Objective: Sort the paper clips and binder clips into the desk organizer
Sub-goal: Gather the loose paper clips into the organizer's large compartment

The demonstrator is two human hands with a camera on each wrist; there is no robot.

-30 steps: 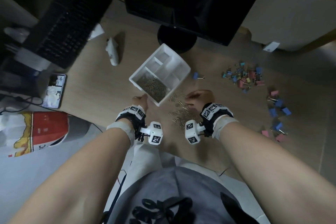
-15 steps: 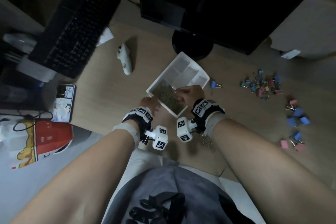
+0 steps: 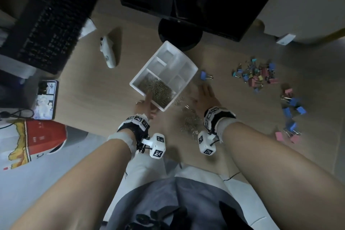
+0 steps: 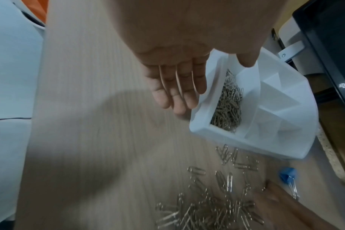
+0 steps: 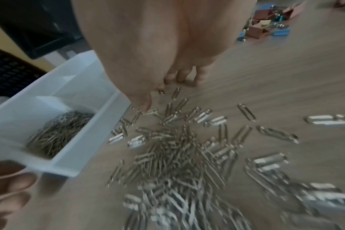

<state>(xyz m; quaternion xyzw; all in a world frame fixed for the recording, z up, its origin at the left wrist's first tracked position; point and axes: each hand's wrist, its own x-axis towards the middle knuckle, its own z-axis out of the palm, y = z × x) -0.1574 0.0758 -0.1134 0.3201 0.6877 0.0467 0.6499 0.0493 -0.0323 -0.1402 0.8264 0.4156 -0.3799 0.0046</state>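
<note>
The white desk organizer sits mid-desk, and its near compartment holds a heap of silver paper clips. My left hand holds its near corner, thumb over the rim and fingers along the outer wall. To the right of the organizer, my right hand hovers open and empty, fingertips at the desk. Just behind it lies the loose paper clip pile. Coloured binder clips lie further right, and one blue binder clip is beside the organizer.
A monitor stand rises just behind the organizer. A black keyboard, a white controller and a phone lie to the left. More pink and blue binder clips are scattered far right. A red and white bag is near left.
My right hand went from the loose pile to above the organizer's clip compartment, then back to the desk on its right, now open. The left hand stayed on the organizer.
</note>
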